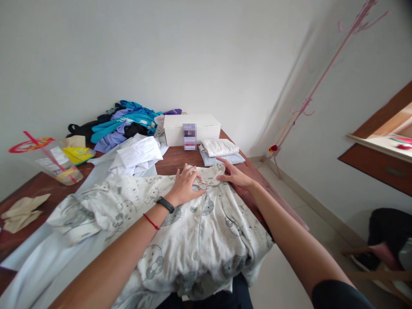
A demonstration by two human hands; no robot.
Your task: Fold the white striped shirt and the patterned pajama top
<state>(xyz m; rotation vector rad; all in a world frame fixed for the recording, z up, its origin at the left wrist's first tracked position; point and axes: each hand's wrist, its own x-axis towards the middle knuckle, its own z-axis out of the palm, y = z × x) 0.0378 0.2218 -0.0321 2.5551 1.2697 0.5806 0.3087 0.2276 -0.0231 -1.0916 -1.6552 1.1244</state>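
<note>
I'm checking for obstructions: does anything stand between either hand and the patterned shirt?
Nothing visible does. The left hand lies on the patterned shirt near its collar, and the right hand is at the collar's edge. The folded clothes lie beyond the shirt.

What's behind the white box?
A bit of purple cloth shows over the left end of the white box, with the wall beyond. Anything lower down is covered by the box.
</note>
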